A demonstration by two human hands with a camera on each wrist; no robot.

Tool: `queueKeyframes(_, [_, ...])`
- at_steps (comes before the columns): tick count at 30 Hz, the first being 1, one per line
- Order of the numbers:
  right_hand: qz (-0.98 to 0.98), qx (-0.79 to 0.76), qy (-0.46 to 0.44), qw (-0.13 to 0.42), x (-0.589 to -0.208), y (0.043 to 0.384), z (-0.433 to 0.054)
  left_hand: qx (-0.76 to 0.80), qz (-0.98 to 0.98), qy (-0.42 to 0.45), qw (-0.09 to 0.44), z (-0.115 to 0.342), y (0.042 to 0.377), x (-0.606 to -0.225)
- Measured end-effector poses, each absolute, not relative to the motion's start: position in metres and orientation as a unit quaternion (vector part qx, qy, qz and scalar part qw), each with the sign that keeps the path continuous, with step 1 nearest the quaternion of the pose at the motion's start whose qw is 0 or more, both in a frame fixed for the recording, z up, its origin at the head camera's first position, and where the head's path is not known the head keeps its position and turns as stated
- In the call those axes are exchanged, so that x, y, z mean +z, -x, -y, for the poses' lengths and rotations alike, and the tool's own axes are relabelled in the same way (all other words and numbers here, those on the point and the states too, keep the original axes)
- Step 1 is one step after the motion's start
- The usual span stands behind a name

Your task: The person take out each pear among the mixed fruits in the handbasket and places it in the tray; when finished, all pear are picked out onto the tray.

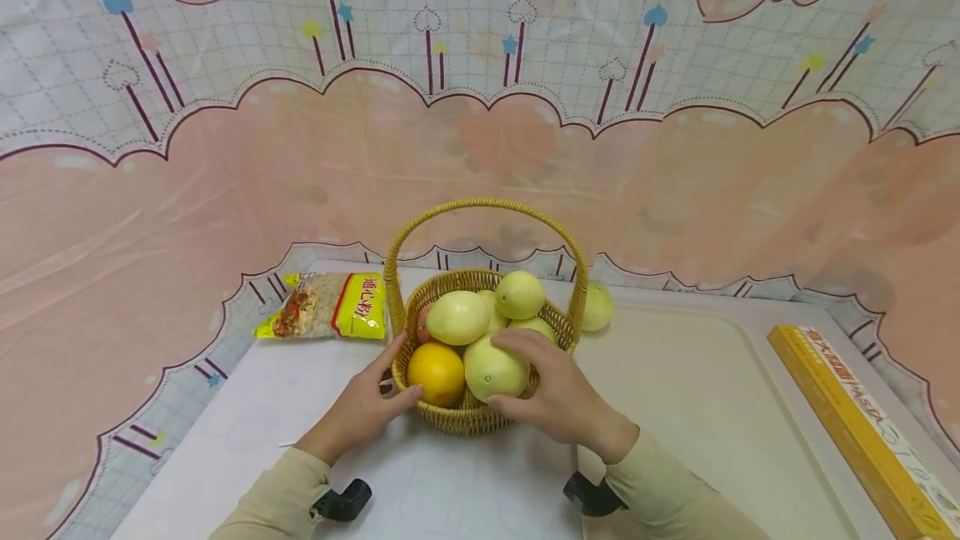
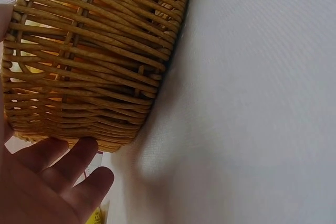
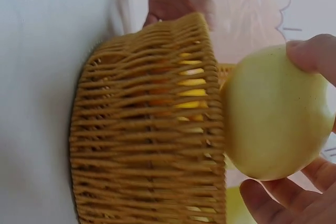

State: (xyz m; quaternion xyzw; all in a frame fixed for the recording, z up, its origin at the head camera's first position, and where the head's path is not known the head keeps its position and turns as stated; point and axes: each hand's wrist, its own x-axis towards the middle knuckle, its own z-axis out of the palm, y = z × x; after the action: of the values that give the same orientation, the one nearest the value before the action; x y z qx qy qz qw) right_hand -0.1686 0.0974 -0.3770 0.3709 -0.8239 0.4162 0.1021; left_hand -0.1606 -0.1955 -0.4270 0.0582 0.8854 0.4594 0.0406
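A woven wicker basket [image 1: 465, 421] with a tall hoop handle stands on the white table, filled with fruit. In the head view my left hand [image 1: 365, 402] holds its left side, thumb at the rim beside an orange [image 1: 436, 374]. The left wrist view has those fingers [image 2: 73, 163] against the outer weave. My right hand [image 1: 558, 394] grips a round pale green melon [image 1: 495, 369] at the front right of the basket. Thumb and fingers span this melon [image 3: 278, 114] above the rim in the right wrist view. Behind it lie several more pale melons [image 1: 457, 317] and a partly hidden reddish fruit [image 1: 423, 323].
A yellow-labelled pasta bag [image 1: 330, 307] lies left of the basket. Another pale melon [image 1: 597, 307] sits behind the handle's right side. A beige tray or board [image 1: 690, 407] covers the table's right part, with a long yellow pasta box [image 1: 855, 432] along its right edge.
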Motion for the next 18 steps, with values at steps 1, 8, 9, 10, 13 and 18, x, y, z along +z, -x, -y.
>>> queueKeyframes(1, [0.823, 0.416, -0.371, 0.110, -0.376, 0.168, -0.100, 0.459, -0.885, -0.059, 0.040, 0.195, 0.161, -0.427])
queueKeyframes(8, [0.825, 0.421, -0.353, 0.135, -0.374, 0.164, -0.121, 0.460, -0.885, -0.059, 0.041, 0.195, 0.161, -0.427])
queueKeyframes(9, [0.826, 0.422, -0.349, 0.134, -0.374, 0.163, -0.124, 0.460, -0.885, -0.059, 0.041, 0.195, 0.161, -0.427])
queueKeyframes(10, [0.827, 0.423, -0.346, 0.132, -0.374, 0.162, -0.128, 0.460, -0.885, -0.058, 0.041, 0.195, 0.161, -0.427])
queueKeyframes(13, [0.829, 0.423, -0.342, 0.131, -0.375, 0.160, -0.140, 0.462, -0.884, -0.056, 0.039, 0.195, 0.160, -0.427])
queueKeyframes(18, [0.833, 0.414, -0.334, 0.150, -0.375, 0.159, -0.161, 0.467, -0.882, -0.058, 0.034, 0.196, 0.159, -0.429])
